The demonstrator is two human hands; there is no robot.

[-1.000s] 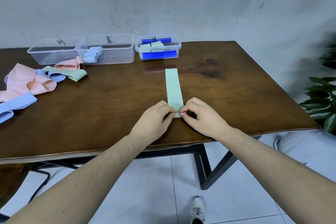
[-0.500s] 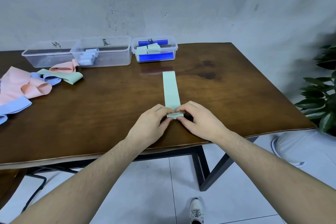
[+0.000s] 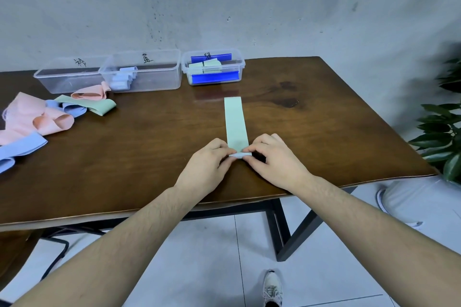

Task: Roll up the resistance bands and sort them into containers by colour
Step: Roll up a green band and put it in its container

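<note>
Near the tabletop's front edge, my left hand (image 3: 208,164) and right hand (image 3: 275,161) pinched the green resistance band (image 3: 235,122), whose near end had just grown from a flat fold into a small roll (image 3: 239,155), so rolling was barely under way.

Both bare forearms reach forward and converge. The left hand (image 3: 207,164) and right hand (image 3: 275,161) sit close together, knuckles up, fingers curled, thumbs and forefingers pinching the rolled end of a green band (image 3: 235,123) between them.
</note>
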